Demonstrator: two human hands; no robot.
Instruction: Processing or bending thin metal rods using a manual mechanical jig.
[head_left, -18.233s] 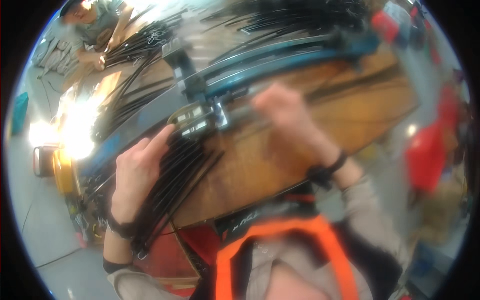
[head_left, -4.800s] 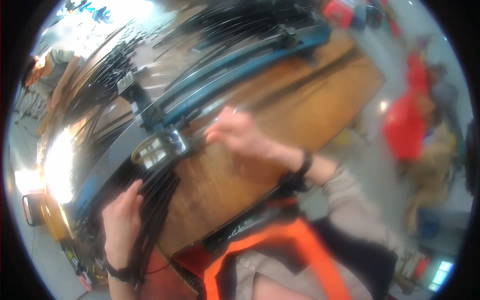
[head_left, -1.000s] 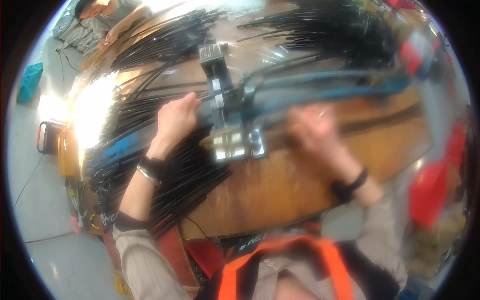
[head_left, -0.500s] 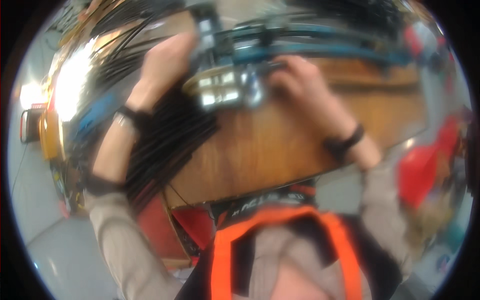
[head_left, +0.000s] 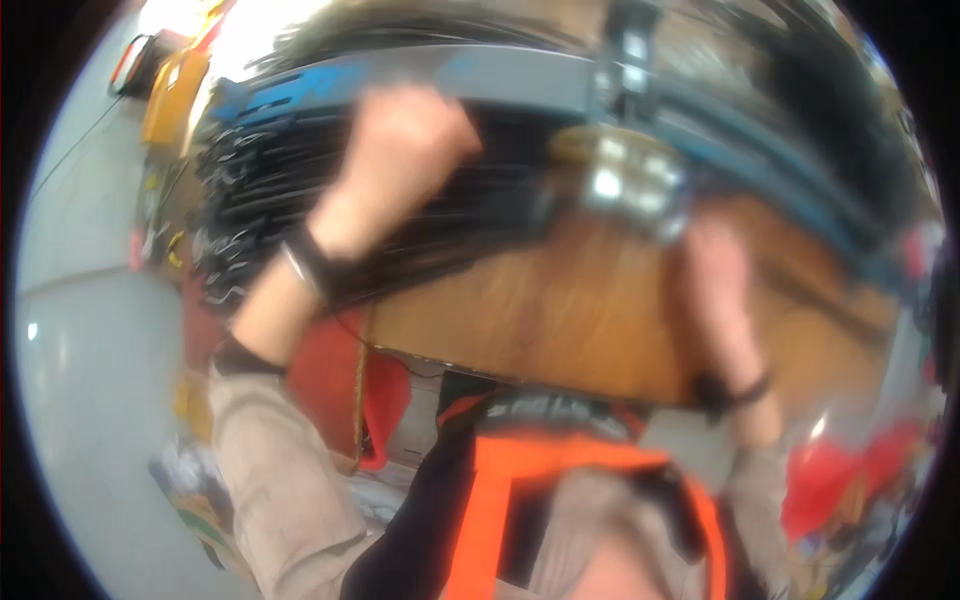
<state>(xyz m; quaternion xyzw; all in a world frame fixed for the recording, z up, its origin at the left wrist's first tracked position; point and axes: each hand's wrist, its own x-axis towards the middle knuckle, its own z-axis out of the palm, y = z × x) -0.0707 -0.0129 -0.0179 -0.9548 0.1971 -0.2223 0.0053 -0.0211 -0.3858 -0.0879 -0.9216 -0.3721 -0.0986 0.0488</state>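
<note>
My left hand [head_left: 408,135] is closed over a bundle of thin black rods [head_left: 470,200], close to a long grey rail with blue patches [head_left: 500,75]. Its fingertips are turned away, so what it may hold does not show. Beside the shiny metal cylinder [head_left: 630,170] of a clamp-like machine is my right hand [head_left: 717,265], over the wooden tabletop. Motion smears its fingers, and whether they touch the machine cannot be made out. A dark upright metal part [head_left: 628,60] stands behind the cylinder.
The wooden table [head_left: 530,320] has its near edge close to my body. A blue-grey bar [head_left: 800,190] runs rightward from the machine. Red sheet-like things [head_left: 325,385] are below the table's left end, and red material [head_left: 840,480] lies at the right. A yellow object [head_left: 175,95] stands far left.
The view has swung, so the machine now appears farther right. My left hand has come away from the machine to over the rods; my right hand is lower beside the cylinder.
</note>
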